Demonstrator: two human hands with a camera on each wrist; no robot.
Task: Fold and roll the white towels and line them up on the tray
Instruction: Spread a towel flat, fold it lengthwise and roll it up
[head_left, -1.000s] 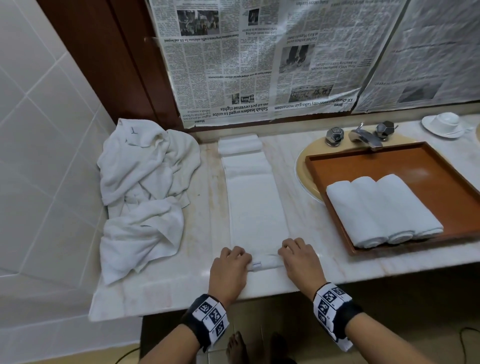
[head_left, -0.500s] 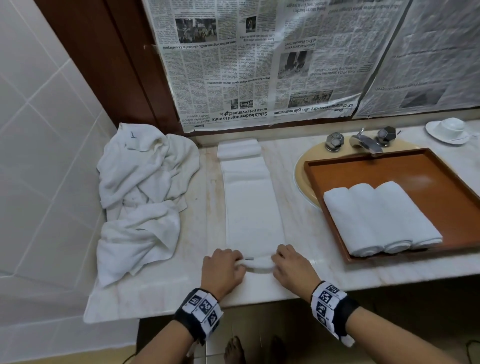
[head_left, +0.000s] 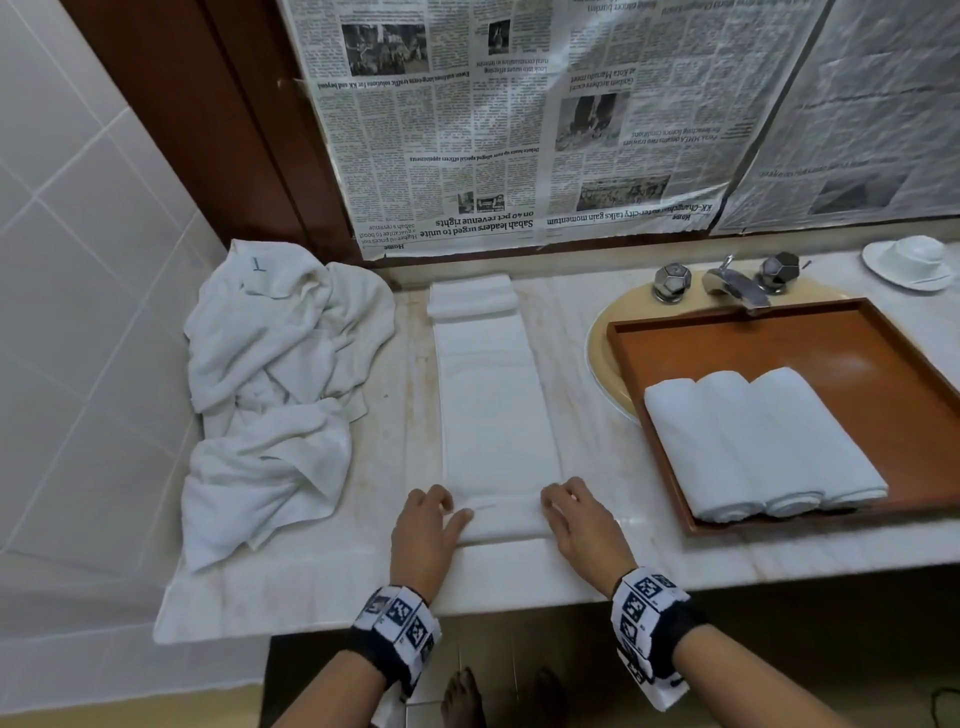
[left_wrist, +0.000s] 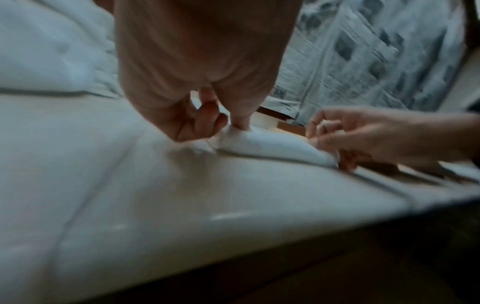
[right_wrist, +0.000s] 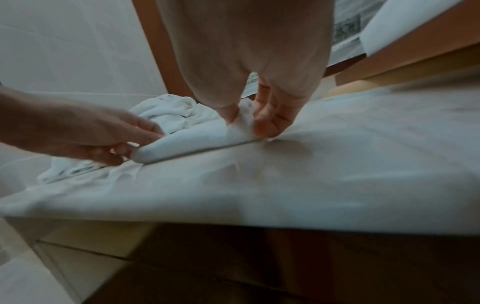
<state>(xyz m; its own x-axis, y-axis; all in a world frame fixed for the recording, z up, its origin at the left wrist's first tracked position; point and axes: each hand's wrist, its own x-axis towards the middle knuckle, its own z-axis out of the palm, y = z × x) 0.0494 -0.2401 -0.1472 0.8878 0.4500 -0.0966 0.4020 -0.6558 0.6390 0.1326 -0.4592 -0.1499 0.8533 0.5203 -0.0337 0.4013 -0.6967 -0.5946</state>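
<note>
A long white towel (head_left: 493, 405), folded into a narrow strip, lies on the marble counter and runs away from me. Its near end is turned into a small roll (head_left: 506, 519). My left hand (head_left: 431, 525) pinches the roll's left end (left_wrist: 233, 137) between thumb and fingers. My right hand (head_left: 571, 519) pinches the right end (right_wrist: 241, 123) the same way. Three rolled white towels (head_left: 758, 441) lie side by side in the brown tray (head_left: 831, 338) on the right.
A heap of crumpled white towels (head_left: 275, 395) fills the counter's left side against the tiled wall. The tray sits over the basin, with the tap (head_left: 732, 283) behind it. A white cup and saucer (head_left: 909, 260) stand at the far right. Newspaper covers the wall behind.
The roll at the towel's near end has grown thicker and moved a little away from me. Both hands stayed on its ends and moved forward with it.
</note>
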